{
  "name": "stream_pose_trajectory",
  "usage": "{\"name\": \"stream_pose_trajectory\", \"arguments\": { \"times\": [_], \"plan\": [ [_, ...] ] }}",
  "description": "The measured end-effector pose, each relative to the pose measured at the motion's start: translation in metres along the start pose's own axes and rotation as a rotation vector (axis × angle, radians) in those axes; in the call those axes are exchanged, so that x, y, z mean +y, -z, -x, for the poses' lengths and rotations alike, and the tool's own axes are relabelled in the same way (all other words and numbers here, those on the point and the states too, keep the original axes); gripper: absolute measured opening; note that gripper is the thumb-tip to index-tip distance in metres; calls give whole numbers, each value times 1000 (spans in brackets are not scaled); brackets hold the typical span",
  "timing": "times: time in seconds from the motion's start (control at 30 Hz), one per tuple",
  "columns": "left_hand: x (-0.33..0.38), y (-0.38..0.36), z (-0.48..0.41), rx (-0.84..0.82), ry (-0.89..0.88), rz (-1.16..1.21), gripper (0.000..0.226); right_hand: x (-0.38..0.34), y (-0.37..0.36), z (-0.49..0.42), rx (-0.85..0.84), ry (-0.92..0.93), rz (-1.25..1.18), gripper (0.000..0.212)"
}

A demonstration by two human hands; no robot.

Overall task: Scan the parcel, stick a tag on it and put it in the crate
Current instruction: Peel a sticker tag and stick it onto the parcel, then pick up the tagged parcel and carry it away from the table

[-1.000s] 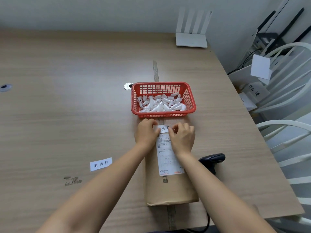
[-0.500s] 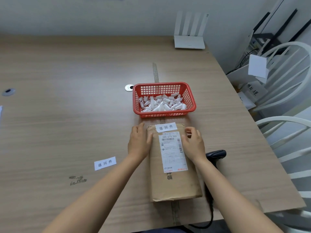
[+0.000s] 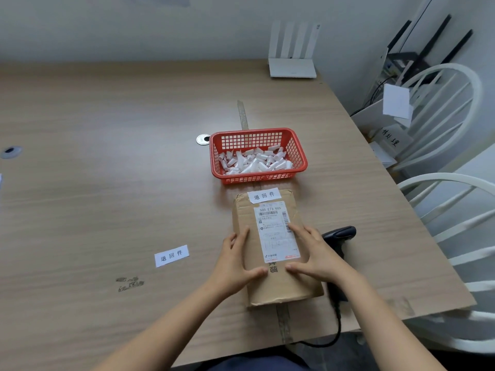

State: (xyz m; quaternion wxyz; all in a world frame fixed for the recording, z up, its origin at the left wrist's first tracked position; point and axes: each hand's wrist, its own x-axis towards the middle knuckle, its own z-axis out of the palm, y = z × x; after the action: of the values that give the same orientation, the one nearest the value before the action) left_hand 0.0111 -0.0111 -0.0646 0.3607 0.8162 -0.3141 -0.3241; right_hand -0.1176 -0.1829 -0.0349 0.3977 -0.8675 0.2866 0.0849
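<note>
A brown paper parcel lies on the table in front of me, with a white shipping label on top. A small white tag with printed characters is stuck at its far end. My left hand clasps the parcel's left side and my right hand clasps its right side, thumbs on top near the label's lower end. A black barcode scanner lies just right of the parcel, partly hidden by my right arm.
A red plastic basket holding several small white pieces stands just beyond the parcel. A second white tag lies on the table to the left. A white router sits at the far edge. White chairs stand past the table's right edge.
My hands left the tag at the parcel's far end, moved apart to its sides, then slid back toward me along the parcel. The tag stays stuck on it.
</note>
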Motion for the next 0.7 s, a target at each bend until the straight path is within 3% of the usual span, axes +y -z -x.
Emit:
{"name": "stream_pose_trajectory", "arguments": {
  "times": [0.2, 0.47, 0.7],
  "plan": [
    [-1, -1, 6, -40, -10, 26, 121, -15, -15, 17, 83, -56, -33, 92],
    [12, 24, 13, -125, -218, -42, 120, -34, -28, 55, 302, -106, -101, 94],
    [65, 23, 30, -200, -390, -121, 116, -36, -12, 105, 493, -144, -114, 93]
  ]
}}
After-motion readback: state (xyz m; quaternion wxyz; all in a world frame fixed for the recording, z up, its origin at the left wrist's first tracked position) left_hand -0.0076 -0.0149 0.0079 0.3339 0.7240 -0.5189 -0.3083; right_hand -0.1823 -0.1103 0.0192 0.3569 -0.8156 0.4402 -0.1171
